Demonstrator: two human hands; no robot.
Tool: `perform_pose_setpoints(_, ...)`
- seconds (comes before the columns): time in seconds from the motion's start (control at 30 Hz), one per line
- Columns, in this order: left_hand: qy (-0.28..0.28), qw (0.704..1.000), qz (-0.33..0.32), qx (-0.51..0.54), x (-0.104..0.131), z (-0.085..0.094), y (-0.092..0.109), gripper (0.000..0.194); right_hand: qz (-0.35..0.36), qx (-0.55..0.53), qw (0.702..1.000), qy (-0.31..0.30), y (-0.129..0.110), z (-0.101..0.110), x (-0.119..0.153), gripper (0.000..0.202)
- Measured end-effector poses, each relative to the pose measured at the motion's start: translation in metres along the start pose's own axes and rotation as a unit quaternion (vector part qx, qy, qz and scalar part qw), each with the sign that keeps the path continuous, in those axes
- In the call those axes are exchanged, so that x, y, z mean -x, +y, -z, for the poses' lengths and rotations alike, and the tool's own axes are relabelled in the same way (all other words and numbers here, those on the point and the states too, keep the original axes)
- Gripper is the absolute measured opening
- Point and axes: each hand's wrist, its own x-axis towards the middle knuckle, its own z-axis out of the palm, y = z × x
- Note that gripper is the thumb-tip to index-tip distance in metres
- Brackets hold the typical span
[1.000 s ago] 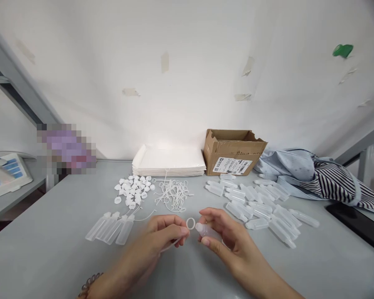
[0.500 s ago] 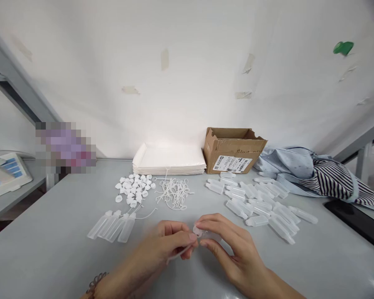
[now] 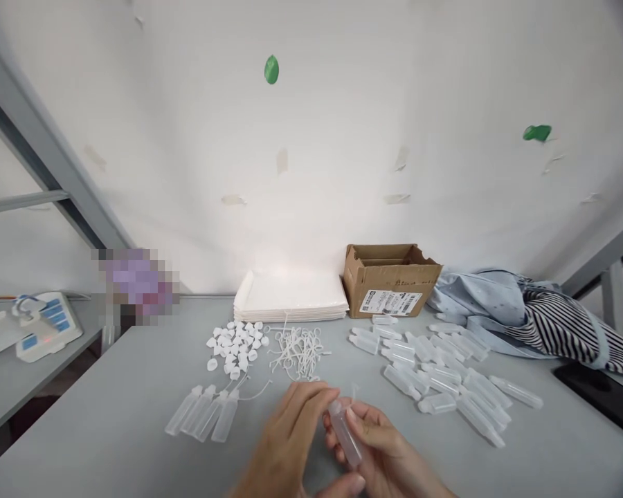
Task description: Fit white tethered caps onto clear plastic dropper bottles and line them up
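A small translucent plastic bottle (image 3: 345, 434) is tilted in my right hand (image 3: 381, 436), its fingers and thumb closed around it. At its top, the fingertips of my left hand (image 3: 295, 429) touch the white cap (image 3: 334, 407). The left thumb stands apart from those fingers, close to the bottle's base. A faint thin strap (image 3: 354, 393) sticks up by the cap; how it is attached is hidden. Several bottles with straps (image 3: 201, 413) lie in a row to the left. Behind my hands are piles of white caps (image 3: 233, 346) and loose white straps (image 3: 300, 351).
Several loose bottles (image 3: 446, 373) lie on the right of the grey table (image 3: 109, 408). At the back stand a stack of white sheets (image 3: 291, 297) and an open cardboard box (image 3: 394, 280). Cloth (image 3: 498, 304) and a black phone-like object (image 3: 597, 394) are at far right.
The bottle has turned upright-tilted in my right hand, its cap now toward the left fingertips. My left hand no longer pinches the strap in view. The camera view has tilted up.
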Motion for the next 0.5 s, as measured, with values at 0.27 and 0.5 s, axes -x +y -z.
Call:
perform_pose_setpoints(0.27,0.083,0.995,0.018,-0.047,-0.001,-0.011,0.015,0.044,0.043,-0.030,0.998,0.037,0.005,-0.019,0.004,0.028)
perform_pose_setpoints(0.5,0.147,0.967,-0.048,-0.202,0.021,0.015,0.021,0.041,0.028,-0.063,0.996,-0.053,0.028,-0.035,-0.005,0.028)
